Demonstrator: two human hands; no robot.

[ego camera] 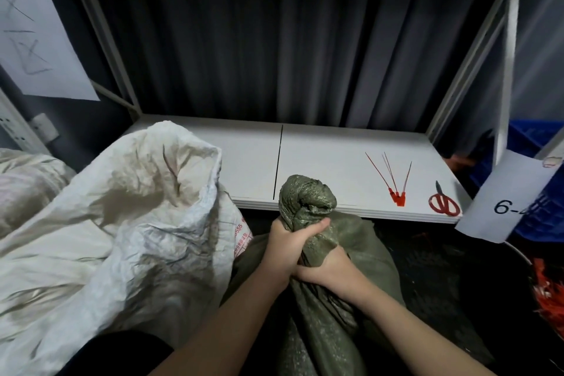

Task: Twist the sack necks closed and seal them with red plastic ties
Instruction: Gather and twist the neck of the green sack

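Note:
A green woven sack [329, 308] stands in front of me, its neck [306, 197] bunched and twisted into a knob above my fists. My left hand [288, 249] grips the neck high up, thumb across the cloth. My right hand [331, 267] clasps the neck just below and to the right, touching the left hand. Several red plastic ties [393, 180] lie loose on the white shelf board [320, 159], to the right of the sack top. A white woven sack [122, 223] with an open, crumpled mouth sits to the left.
Red-handled scissors [442, 201] lie at the shelf's right front corner. A paper label [512, 195] marked "6-" hangs at right, before a blue crate [537, 143]. A round bin of red ties [549, 293] is at the right edge. A dark curtain [290, 40] backs the shelf.

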